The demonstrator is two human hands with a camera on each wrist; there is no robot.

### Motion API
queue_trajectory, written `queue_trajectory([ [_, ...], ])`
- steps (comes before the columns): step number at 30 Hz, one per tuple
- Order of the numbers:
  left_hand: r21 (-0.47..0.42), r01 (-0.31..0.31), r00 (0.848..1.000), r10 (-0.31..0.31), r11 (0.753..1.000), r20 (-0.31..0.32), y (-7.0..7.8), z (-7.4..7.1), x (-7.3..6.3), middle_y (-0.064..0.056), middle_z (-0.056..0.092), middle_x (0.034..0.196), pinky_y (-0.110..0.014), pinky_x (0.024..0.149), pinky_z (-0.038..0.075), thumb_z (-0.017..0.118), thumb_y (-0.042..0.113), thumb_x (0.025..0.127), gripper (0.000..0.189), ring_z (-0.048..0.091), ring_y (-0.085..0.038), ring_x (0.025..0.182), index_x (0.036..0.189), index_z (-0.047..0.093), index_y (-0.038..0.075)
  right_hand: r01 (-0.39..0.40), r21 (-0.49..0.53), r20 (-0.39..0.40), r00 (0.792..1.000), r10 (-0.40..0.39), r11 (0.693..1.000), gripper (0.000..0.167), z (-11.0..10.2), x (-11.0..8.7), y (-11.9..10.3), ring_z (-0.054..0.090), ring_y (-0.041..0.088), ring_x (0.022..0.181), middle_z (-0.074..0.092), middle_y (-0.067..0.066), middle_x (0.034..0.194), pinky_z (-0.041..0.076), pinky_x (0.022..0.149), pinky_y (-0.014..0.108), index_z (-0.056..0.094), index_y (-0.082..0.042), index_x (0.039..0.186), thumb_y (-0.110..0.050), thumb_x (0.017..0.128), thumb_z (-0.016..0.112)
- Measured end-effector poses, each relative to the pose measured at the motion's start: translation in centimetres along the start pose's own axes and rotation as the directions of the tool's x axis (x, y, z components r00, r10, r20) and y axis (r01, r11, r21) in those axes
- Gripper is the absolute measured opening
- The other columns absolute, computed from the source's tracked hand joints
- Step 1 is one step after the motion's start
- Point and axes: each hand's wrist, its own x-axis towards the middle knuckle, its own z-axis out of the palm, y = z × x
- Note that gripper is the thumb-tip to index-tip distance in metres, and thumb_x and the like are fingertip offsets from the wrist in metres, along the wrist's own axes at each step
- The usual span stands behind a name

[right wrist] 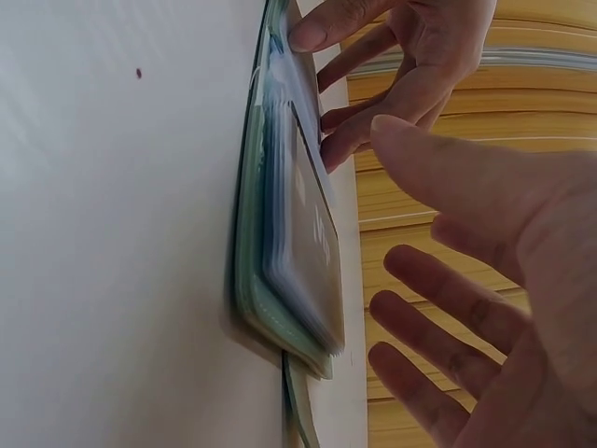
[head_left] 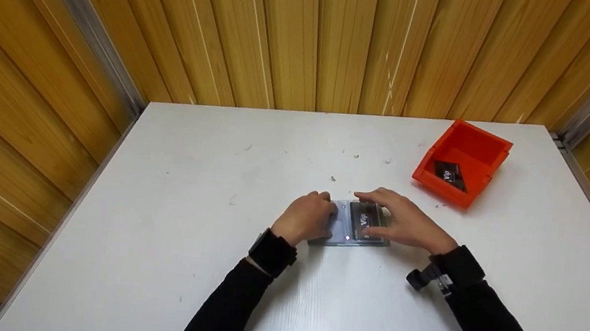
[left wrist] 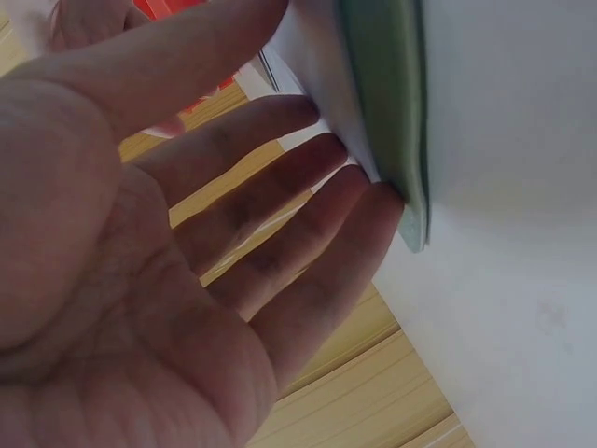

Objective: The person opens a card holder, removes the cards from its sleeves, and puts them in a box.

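An opened card holder (head_left: 341, 226) with clear plastic sleeves and a greenish edge lies on the white table. A black card (head_left: 362, 220) marked "Vip" shows in its right half. My left hand (head_left: 306, 216) rests on the left half, and its extended fingertips (left wrist: 378, 201) touch the sleeve in the left wrist view. Over the right half hovers my right hand (head_left: 407, 221), thumb and fingers spread around the card. In the right wrist view, a gap separates the right fingers (right wrist: 438, 359) from the stacked sleeves (right wrist: 303, 243).
To the far right stands an orange-red bin (head_left: 453, 196) with black "Vip" cards (head_left: 449, 174) inside. Small dark specks (head_left: 333, 178) dot the table (head_left: 201, 187). Wood-patterned panels (head_left: 289, 34) border the table at the back and sides.
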Motion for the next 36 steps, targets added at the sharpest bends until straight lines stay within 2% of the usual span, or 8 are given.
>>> queue_trajectory([
  [9,-0.011,0.014,1.000,-0.014,1.000,0.013,0.0,0.0,-0.1,-0.007,0.071,0.114,-0.034,0.087,0.058,0.086,0.025,0.083,0.036,0.066,-0.023,0.100,0.116,0.078,0.013,-0.043,-0.023,0.022,0.999,0.043,0.999,0.082,0.1,0.0,0.2,0.053,0.033,0.129,0.059,0.013,0.141,0.043,0.112,0.059,0.053,-0.016,0.152,-0.024,0.080,0.091],
  [16,-0.035,0.033,0.999,-0.033,0.999,-0.010,0.1,0.1,0.0,-0.007,0.072,0.110,-0.035,0.084,0.058,0.086,0.022,0.082,0.035,0.066,-0.023,0.097,0.115,0.078,0.011,-0.064,-0.068,0.025,0.997,0.066,0.996,0.082,0.1,0.1,0.9,0.054,0.033,0.125,0.059,0.016,0.140,0.045,0.110,0.059,0.056,-0.010,0.148,-0.022,0.076,0.093],
  [18,-0.072,0.033,0.999,-0.035,0.997,-0.036,0.2,0.1,0.1,-0.007,0.072,0.111,-0.035,0.086,0.058,0.086,0.021,0.083,0.037,0.067,-0.023,0.099,0.117,0.077,0.009,-0.067,-0.092,0.028,0.997,0.070,0.993,0.081,0.1,0.2,1.2,0.054,0.033,0.124,0.060,0.016,0.139,0.045,0.110,0.058,0.058,-0.009,0.147,-0.024,0.076,0.094],
  [21,-0.220,0.026,0.995,-0.046,0.975,-0.086,0.6,0.3,0.5,-0.010,0.072,0.112,-0.035,0.089,0.057,0.083,0.019,0.087,0.038,0.067,-0.024,0.101,0.122,0.074,0.006,-0.086,-0.105,0.030,0.996,0.089,0.991,0.080,0.1,0.1,1.5,0.054,0.033,0.124,0.060,0.016,0.140,0.045,0.110,0.057,0.059,-0.010,0.146,-0.025,0.075,0.094],
  [24,-0.405,0.030,0.991,-0.080,0.914,-0.107,1.2,0.7,0.9,-0.012,0.072,0.113,-0.036,0.090,0.056,0.076,0.017,0.093,0.037,0.068,-0.024,0.103,0.127,0.069,0.002,-0.093,-0.103,0.028,0.995,0.096,0.990,0.080,0.1,0.1,1.6,0.054,0.034,0.124,0.060,0.017,0.139,0.046,0.109,0.057,0.059,-0.009,0.145,-0.026,0.075,0.094],
  [28,-0.585,0.101,0.986,-0.159,0.805,-0.050,1.7,1.3,1.4,-0.015,0.071,0.117,-0.037,0.093,0.055,0.069,0.017,0.098,0.041,0.067,-0.026,0.107,0.133,0.062,-0.003,-0.085,-0.101,0.025,0.996,0.088,0.991,0.080,0.1,0.1,1.7,0.055,0.033,0.122,0.061,0.017,0.136,0.047,0.108,0.056,0.060,-0.008,0.144,-0.027,0.075,0.095],
  [32,-0.729,0.194,0.971,-0.233,0.656,0.049,1.7,1.4,1.5,-0.015,0.071,0.120,-0.038,0.097,0.055,0.066,0.021,0.100,0.042,0.067,-0.024,0.109,0.135,0.061,-0.004,-0.071,-0.100,0.028,0.997,0.075,0.992,0.079,0.1,0.2,1.8,0.056,0.031,0.119,0.063,0.016,0.133,0.048,0.107,0.055,0.060,-0.006,0.144,-0.027,0.075,0.094],
  [36,-0.843,0.263,0.949,-0.284,0.470,0.138,1.5,1.5,1.5,-0.013,0.069,0.122,-0.031,0.091,0.053,0.065,0.023,0.099,0.042,0.063,-0.019,0.105,0.133,0.062,-0.003,-0.069,-0.086,0.031,0.997,0.071,0.994,0.079,0.1,0.2,1.8,0.056,0.030,0.118,0.065,0.015,0.132,0.048,0.107,0.054,0.060,-0.005,0.143,-0.025,0.075,0.094],
])
